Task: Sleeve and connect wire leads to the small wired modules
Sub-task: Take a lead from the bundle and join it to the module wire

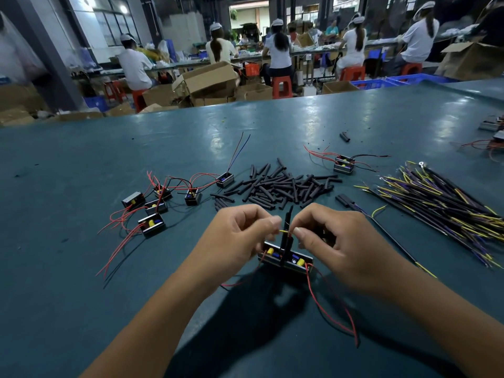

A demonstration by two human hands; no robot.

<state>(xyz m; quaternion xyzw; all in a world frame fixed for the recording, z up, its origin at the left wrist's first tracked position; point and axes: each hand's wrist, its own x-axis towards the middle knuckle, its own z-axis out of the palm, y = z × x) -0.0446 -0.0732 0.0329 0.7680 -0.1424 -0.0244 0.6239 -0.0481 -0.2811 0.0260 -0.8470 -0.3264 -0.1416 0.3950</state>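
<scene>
Two small wired modules (285, 260) lie side by side on the green table (81, 268), just below my hands, with yellow and blue parts and red leads trailing toward me. My left hand (234, 238) and my right hand (335, 241) each pinch an end of a thin yellow wire lead (285, 231) above them. A black sleeve (287, 236) stands upright between my fingertips. Black sleeves (281, 186) lie piled behind my hands. Sleeved yellow and purple leads (441, 205) lie bundled at the right.
Several more modules (152, 208) with red wires lie at the left, another pair (344, 165) at the back right. One stray sleeve (344, 137) lies farther back. Beyond the table's far edge sit workers, cardboard boxes (207, 80) and red stools.
</scene>
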